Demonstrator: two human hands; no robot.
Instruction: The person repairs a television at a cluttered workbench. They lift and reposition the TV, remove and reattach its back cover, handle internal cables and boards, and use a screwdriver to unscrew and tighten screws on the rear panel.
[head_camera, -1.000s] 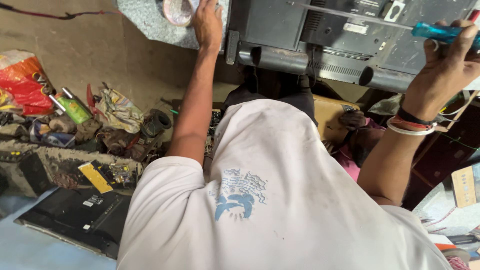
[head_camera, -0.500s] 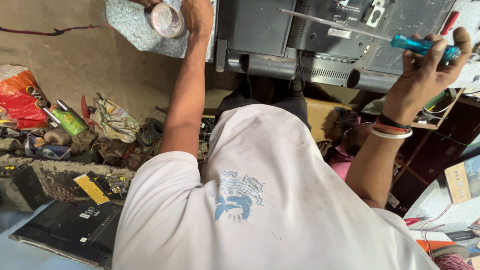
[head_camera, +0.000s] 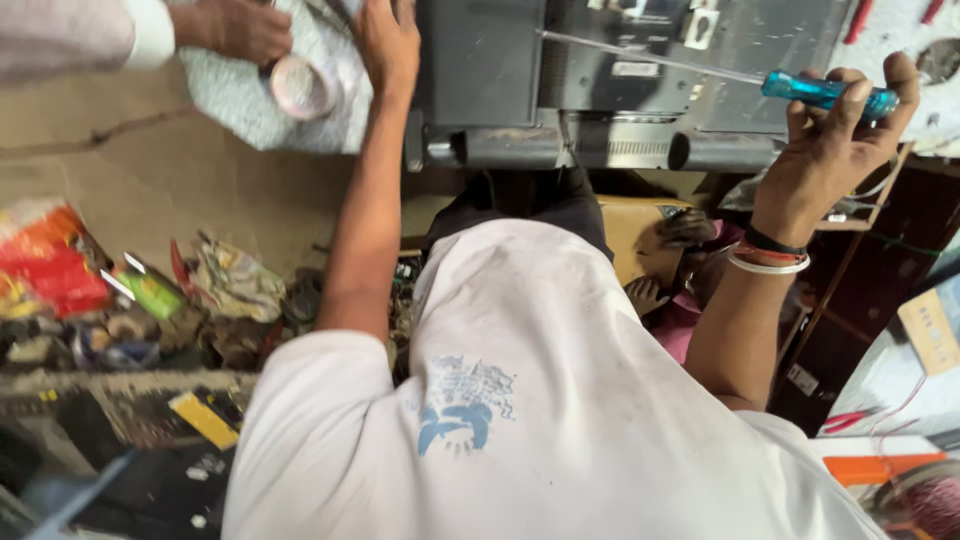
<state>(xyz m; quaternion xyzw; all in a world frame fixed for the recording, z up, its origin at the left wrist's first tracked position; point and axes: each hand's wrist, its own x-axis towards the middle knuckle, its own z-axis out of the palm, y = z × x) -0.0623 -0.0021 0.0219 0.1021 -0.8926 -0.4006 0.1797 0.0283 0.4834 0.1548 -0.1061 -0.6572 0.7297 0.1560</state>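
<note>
Screwdriver (head_camera: 740, 78) with a blue clear handle is at the far right, clamped in the right hand (head_camera: 825, 150), its thin shaft lying over the dark metal chassis (head_camera: 560, 60). It looks light and stiff; the handle is the best place to grip. Left hand (head_camera: 388, 45) rests flat, fingers together, on the grey cloth (head_camera: 240, 100) beside a tape roll (head_camera: 300, 88).

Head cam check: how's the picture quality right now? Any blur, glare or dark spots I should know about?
Head view: daylight is even and soft, no hard glare; the screwdriver in the right hand and the left hand at the top edge read fairly sharp; the lower left corner is smeared and dim; the wide lens bends the edges; the white shirt fills the middle and hides the lap.
</note>
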